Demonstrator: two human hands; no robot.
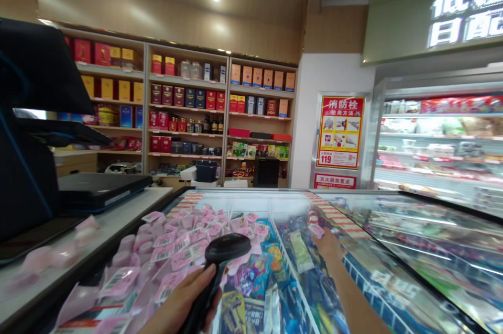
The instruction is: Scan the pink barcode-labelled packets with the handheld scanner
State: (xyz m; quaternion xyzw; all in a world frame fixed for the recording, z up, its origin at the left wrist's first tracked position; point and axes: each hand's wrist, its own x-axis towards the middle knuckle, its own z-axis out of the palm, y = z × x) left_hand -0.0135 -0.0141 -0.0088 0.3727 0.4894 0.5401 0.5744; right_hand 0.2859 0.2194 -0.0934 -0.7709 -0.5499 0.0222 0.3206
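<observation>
My left hand [196, 292] is wrapped round the handle of a black barcode scanner [228, 247], whose head points away over the freezer. My right hand [328, 244] reaches over the freezer's right-hand basket, its fingers closed on a small pink pack [316, 231]. Many similar pink packs [188, 250] with white barcode labels lie heaped on the left side of the freezer. Blue and purple ice-cream wrappers [255, 274] lie in the basket between my hands. Beneath my right arm is a pale green wrapper [301, 251] among blue ones.
A white wire divider [293, 271] splits the freezer. On the left counter [157, 200] stand a dark checkout terminal [35, 130] and several pink packs [55, 258]. More freezer [432, 250] extends right. Behind are shelves of boxes [188, 96] and a lit refrigerated display [444, 140].
</observation>
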